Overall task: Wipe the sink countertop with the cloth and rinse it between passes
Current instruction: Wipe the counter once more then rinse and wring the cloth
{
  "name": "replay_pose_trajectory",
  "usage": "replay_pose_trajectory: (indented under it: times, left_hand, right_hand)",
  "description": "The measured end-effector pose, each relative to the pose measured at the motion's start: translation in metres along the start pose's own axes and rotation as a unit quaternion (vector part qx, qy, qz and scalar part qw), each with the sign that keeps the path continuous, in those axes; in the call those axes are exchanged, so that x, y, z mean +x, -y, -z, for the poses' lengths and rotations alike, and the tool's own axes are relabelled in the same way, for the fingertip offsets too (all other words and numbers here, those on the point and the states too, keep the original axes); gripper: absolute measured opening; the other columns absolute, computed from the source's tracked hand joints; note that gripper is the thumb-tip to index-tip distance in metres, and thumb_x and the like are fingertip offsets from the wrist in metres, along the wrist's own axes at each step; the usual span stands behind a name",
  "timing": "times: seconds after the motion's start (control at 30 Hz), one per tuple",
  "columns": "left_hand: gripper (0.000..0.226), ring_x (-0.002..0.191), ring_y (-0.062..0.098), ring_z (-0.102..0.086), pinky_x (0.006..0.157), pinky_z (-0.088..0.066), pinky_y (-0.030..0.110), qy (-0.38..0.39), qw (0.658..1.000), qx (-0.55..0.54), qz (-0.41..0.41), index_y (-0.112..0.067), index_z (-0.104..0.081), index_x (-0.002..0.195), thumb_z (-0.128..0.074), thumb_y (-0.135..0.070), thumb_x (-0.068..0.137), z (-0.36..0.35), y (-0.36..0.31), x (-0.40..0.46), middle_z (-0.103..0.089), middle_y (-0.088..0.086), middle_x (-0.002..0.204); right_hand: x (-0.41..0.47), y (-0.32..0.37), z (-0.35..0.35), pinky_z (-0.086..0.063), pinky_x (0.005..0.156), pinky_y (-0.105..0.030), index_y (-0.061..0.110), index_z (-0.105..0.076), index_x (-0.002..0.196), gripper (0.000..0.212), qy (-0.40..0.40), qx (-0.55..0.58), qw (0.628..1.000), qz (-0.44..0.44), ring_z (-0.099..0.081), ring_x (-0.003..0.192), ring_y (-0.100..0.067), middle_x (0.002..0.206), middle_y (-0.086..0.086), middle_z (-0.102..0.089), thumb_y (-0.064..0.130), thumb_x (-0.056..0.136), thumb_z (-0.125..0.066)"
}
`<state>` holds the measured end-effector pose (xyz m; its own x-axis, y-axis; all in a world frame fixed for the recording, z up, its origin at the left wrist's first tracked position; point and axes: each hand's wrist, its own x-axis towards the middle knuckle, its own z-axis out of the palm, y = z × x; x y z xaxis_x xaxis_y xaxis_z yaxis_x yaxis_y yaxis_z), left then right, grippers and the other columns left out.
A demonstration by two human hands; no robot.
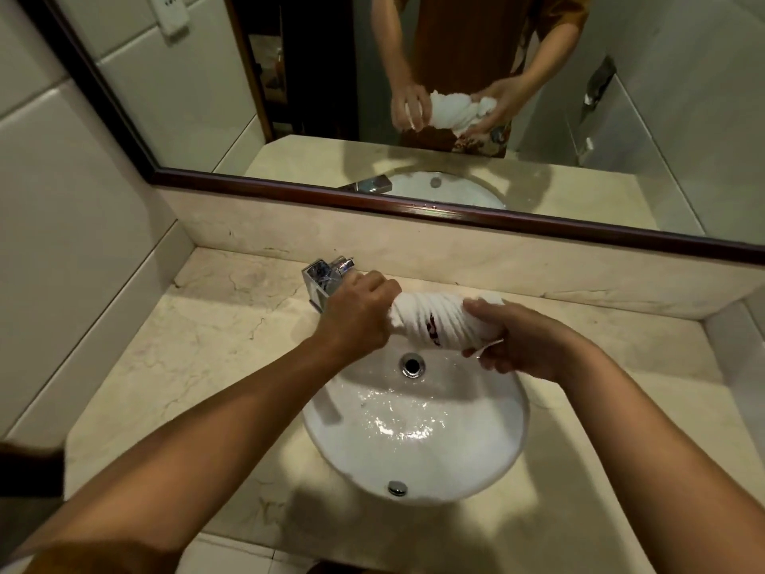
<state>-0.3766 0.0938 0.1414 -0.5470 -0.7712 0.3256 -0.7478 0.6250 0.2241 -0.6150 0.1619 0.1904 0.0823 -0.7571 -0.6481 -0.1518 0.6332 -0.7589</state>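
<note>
Wringing the cloth (430, 323) over the sink (418, 424), left hand (356, 316) and right hand (517, 341) each clenched round one end of the twisted roll
Held above the back rim near the faucet (325, 279), squeezed water could spill onto the countertop (198, 345) if the roll drifts off the basin; a half-hearted twist would likely leave streaks

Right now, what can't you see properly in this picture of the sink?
All in the head view:
- The ends of the white cloth: wrapped inside the left hand and right hand.
- The red mark on the cloth: lost in the twisted folds.
- The chrome faucet spout: behind the left hand, so running water can't be told.
- The near edge of the marble countertop: cut off by the picture's bottom.
</note>
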Motion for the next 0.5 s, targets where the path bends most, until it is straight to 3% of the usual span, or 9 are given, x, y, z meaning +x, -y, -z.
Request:
replay_pose_trajectory:
  times: [0.07,0.1,0.17,0.27,0.4,0.5]
  left_hand:
    - [0.022,0.083,0.030,-0.055,0.067,-0.053,0.042,-0.020,0.994,0.071,-0.075,-0.010,-0.063,0.097,-0.059,-0.014,0.076,0.004,0.000,0.002,-0.064,0.011,0.093]
    - [0.019,0.084,0.030,-0.054,0.065,-0.052,0.041,-0.025,0.989,0.093,-0.112,-0.009,-0.062,0.097,-0.057,-0.014,0.079,0.006,-0.003,0.003,-0.063,0.011,0.093]
    - [0.016,0.084,0.030,-0.054,0.064,-0.050,0.040,-0.031,0.979,0.111,-0.168,-0.010,-0.059,0.097,-0.055,-0.017,0.082,0.008,-0.012,0.006,-0.061,0.012,0.093]
    - [0.024,0.079,0.027,-0.052,0.059,-0.047,0.037,-0.025,0.977,0.121,-0.175,-0.012,-0.059,0.096,-0.072,-0.018,0.077,0.007,-0.021,0.014,-0.058,0.009,0.088]
    - [0.031,0.073,0.023,-0.049,0.055,-0.042,0.033,-0.004,0.978,0.141,-0.156,-0.013,-0.060,0.092,-0.080,-0.019,0.069,0.010,-0.030,0.014,-0.055,0.006,0.083]
    - [0.032,0.074,0.023,-0.049,0.053,-0.041,0.032,0.008,0.976,0.162,-0.146,-0.013,-0.060,0.092,-0.080,-0.016,0.068,0.006,-0.036,0.011,-0.056,0.005,0.083]
  right_hand:
    - [-0.001,-0.010,0.005,-0.057,0.055,-0.034,0.010,-0.058,0.129,0.087,0.054,0.102,0.992,-0.043,-0.071,0.083,-0.038,0.104,-0.021,-0.071,0.038,0.054,-0.092]
    - [-0.002,-0.014,0.004,-0.060,0.061,-0.041,0.012,-0.062,0.125,0.087,0.067,0.146,0.986,-0.055,-0.069,0.094,-0.046,0.111,-0.023,-0.070,0.039,0.050,-0.095]
    - [-0.002,-0.018,-0.001,-0.060,0.070,-0.052,0.011,-0.068,0.113,0.072,0.048,0.195,0.977,-0.070,-0.067,0.099,-0.049,0.112,-0.023,-0.070,0.060,0.061,-0.083]
    - [0.014,-0.024,-0.020,-0.058,0.072,-0.045,0.018,-0.069,0.112,0.063,-0.055,0.194,0.976,-0.084,-0.072,0.078,-0.029,0.092,-0.009,-0.074,0.069,0.075,-0.065]
    - [0.026,-0.040,-0.049,-0.055,0.058,-0.033,0.015,-0.071,0.103,0.029,-0.162,0.301,0.937,-0.074,-0.069,0.061,-0.023,0.077,-0.008,-0.071,0.034,0.083,-0.064]
    - [0.027,-0.048,-0.060,-0.054,0.049,-0.033,0.009,-0.071,0.105,0.029,-0.183,0.394,0.898,-0.068,-0.068,0.060,-0.026,0.083,-0.012,-0.070,0.025,0.084,-0.062]
